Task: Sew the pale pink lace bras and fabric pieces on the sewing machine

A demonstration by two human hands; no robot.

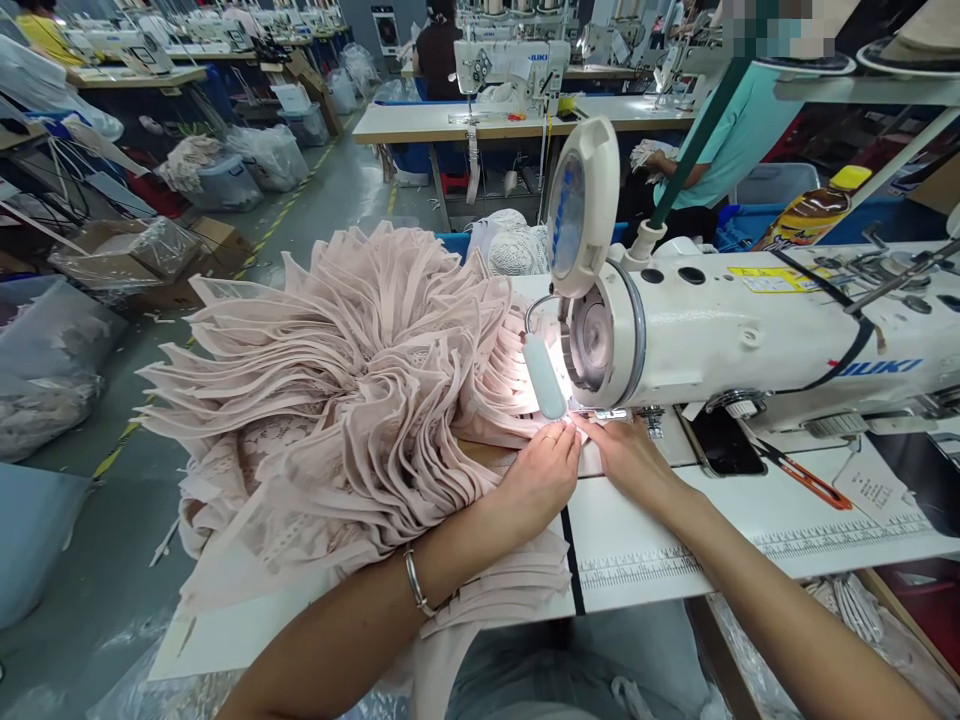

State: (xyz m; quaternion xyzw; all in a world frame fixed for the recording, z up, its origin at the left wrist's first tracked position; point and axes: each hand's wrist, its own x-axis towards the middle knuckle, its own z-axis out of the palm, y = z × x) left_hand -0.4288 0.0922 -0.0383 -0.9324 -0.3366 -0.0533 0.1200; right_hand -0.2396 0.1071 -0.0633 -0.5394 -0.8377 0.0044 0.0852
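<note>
Under the lit head of a white sewing machine [697,320], both hands meet at a piece of pale pink fabric. My left hand [546,462] has its fingers pressed together on the fabric edge, a ring on one finger. Beside it, my right hand [619,450] touches the same fabric with its fingers close to the needle area; its fingertips are partly hidden. A large gathered heap of pink fabric pieces [360,370] lies left of the machine, and more layers hang below my left forearm. A pale green guard [544,378] hangs just above my fingers.
A phone [726,442], orange-handled scissors [814,480] and a paper tag [870,485] lie right of my right hand. A bottle [810,212] stands behind the machine. Ahead is another sewing table [405,122]; a person in a light green shirt [739,140] sits at the back right.
</note>
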